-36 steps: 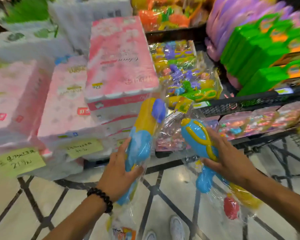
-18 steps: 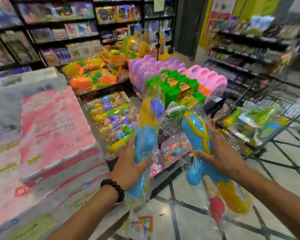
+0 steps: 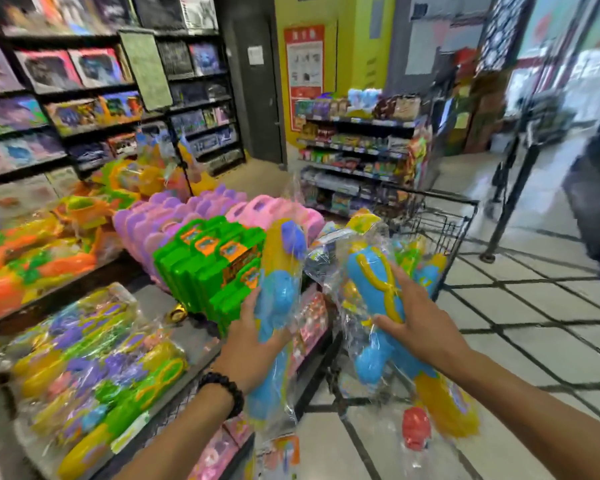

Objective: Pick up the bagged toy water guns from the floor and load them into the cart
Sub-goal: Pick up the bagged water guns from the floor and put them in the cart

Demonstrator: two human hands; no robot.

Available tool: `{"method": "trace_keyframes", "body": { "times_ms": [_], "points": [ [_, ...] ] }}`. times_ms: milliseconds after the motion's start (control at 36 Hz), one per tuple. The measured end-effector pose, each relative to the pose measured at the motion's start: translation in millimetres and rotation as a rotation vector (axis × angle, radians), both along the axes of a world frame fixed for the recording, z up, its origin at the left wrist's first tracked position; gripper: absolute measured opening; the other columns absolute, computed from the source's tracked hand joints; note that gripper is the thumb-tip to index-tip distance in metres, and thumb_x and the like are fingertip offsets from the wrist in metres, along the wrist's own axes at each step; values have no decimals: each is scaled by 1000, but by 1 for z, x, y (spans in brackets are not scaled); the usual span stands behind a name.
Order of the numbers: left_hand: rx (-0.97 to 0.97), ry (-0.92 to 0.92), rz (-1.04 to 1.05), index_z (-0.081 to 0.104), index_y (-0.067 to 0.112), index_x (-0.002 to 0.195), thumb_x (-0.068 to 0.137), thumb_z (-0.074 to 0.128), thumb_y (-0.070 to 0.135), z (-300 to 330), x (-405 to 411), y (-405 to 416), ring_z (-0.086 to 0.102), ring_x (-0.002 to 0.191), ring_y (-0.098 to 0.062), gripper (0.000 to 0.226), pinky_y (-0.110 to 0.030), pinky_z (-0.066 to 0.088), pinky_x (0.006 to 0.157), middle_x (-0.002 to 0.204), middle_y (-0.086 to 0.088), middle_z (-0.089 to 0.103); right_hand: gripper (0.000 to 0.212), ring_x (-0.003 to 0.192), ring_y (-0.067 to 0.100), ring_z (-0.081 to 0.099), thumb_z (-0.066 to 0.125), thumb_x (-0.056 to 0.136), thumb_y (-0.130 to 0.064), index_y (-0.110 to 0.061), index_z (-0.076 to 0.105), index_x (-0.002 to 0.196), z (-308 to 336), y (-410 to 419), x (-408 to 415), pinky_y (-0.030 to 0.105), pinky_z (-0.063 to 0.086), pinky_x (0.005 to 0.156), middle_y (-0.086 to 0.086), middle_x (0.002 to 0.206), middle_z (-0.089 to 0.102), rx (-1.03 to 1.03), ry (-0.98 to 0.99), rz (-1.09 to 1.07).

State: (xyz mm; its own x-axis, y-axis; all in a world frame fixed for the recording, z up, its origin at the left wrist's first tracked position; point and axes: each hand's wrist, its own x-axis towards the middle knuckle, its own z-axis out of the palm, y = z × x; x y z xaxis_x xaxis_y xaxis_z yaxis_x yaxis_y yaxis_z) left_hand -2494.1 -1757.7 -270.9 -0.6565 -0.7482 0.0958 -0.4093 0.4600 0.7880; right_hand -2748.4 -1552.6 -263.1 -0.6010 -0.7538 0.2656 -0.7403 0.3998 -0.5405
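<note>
Raised toward the cart [image 3: 440, 230], two bagged guns, one per hand.

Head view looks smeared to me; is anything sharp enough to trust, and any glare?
Head view: edges, shelves and the cart are motion-blurred and bowed by the wide lens; both hands, left and right, read fairly clearly; the bags' plastic glints; the right background is overexposed.

Both forearms are bare, with no sleeves in view. A black beaded bracelet of round, glossy beads [image 3: 223, 390] circles the left wrist, at seven o'clock of the left hand [image 3: 253, 344]. The right hand [image 3: 418, 327] and wrist wear nothing.
</note>
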Motion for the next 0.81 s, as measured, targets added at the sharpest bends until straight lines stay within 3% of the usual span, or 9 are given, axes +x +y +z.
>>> {"method": "trace_keyframes", "body": {
  "times_ms": [56, 111, 194, 278, 361, 472, 583, 694, 806],
  "points": [
    [18, 35, -24, 14, 41, 158, 86, 74, 55, 2, -35, -6, 37, 145, -22, 94, -43, 36, 115, 161, 2, 34, 107, 130, 28, 55, 74, 83, -58, -60, -6, 155, 3, 0, -30, 44, 52, 84, 1, 154, 45, 4, -5, -27],
    [39, 61, -57, 12, 42, 159, 86, 75, 54, 4, -65, -12, 33, 146, -18, 97, -41, 35, 116, 162, 6, 30, 107, 120, 29, 60, 73, 84, -58, -58, -5, 156, 5, -3, -56, 45, 54, 80, 5, 144, 51, 13, -6, -70],
    [36, 89, -110, 13, 43, 158, 84, 74, 58, 6, -105, -27, 33, 146, -13, 97, -39, 36, 114, 160, 12, 31, 107, 129, 28, 55, 74, 84, -56, -57, -5, 156, 2, -9, -92, 53, 53, 91, 3, 148, 48, -8, -25, -102],
    [53, 60, -113, 15, 41, 159, 71, 69, 74, 2, -144, -46, 35, 145, -17, 108, -43, 36, 116, 160, 3, 33, 108, 132, 28, 53, 73, 84, -58, -58, -8, 156, -4, -19, -123, 55, 52, 95, 0, 156, 41, 4, -27, -143],
    [74, 11, -129, 13, 43, 159, 73, 71, 73, -6, -185, -69, 46, 137, -24, 108, -42, 41, 110, 152, -6, 43, 108, 124, 30, 59, 72, 83, -60, -63, -9, 153, -13, -35, -150, 52, 56, 85, 1, 154, 43, 3, -19, -195],
    [33, -46, -170, 16, 40, 158, 81, 74, 64, -21, -239, -106, 61, 110, -39, 100, -45, 50, 96, 119, -15, 61, 111, 129, 24, 53, 75, 83, -57, -58, -9, 156, -24, -61, -188, 48, 55, 83, -2, 154, 43, 19, 4, -254],
    [37, -1, -247, 16, 46, 157, 81, 73, 63, -32, -291, -144, 51, 129, -29, 96, -37, 45, 101, 139, -9, 50, 108, 114, 24, 58, 75, 80, -58, -63, -3, 154, -28, -86, -224, 50, 55, 80, 0, 134, 53, 15, -36, -374],
    [-61, -59, -313, 13, 47, 158, 82, 66, 70, -39, -348, -182, 48, 127, -26, 96, -27, 35, 88, 135, -12, 51, 110, 108, 26, 61, 78, 79, -56, -65, -4, 152, -27, -107, -263, 42, 47, 70, 3, 130, 55, 22, -39, -498],
    [-87, -60, -347, 15, 45, 158, 81, 68, 68, -48, -406, -206, 53, 115, -25, 95, -28, 37, 83, 123, -6, 53, 111, 111, 29, 62, 78, 80, -54, -64, -5, 153, -30, -121, -293, 41, 48, 69, 5, 130, 54, 43, -21, -585]
  ]
}}
